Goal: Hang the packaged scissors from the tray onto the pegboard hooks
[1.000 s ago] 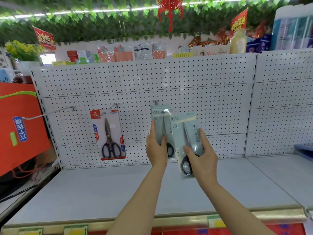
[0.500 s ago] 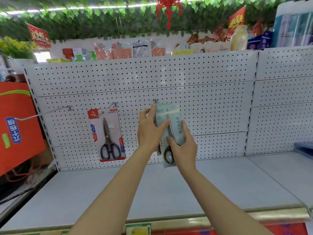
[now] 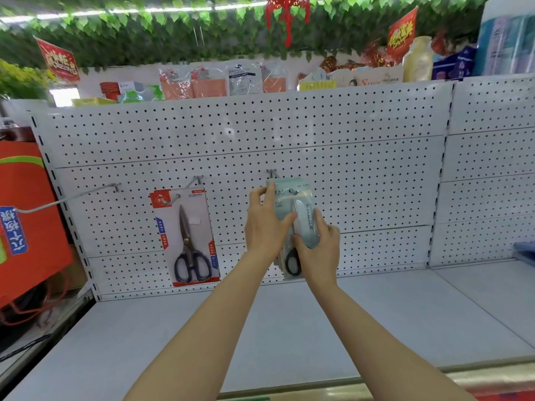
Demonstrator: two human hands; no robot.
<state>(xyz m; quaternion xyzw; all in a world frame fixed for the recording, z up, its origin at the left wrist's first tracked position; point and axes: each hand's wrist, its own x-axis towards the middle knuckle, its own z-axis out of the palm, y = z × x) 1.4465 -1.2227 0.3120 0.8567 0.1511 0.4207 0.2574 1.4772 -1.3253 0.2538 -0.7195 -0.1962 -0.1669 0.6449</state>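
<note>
Both of your hands are on the pale grey-green packaged scissors (image 3: 301, 224) at the middle hook (image 3: 271, 172) of the white perforated pegboard (image 3: 362, 169). Your left hand (image 3: 265, 227) pinches the pack's upper left edge between thumb and fingers; your right hand (image 3: 317, 250) grips its lower part, thumb across the front. The pack's top sits just below the hook's base, with more packs stacked behind it. Left of it, a red-carded pair of black-handled scissors (image 3: 186, 235) hangs on its own hook.
</note>
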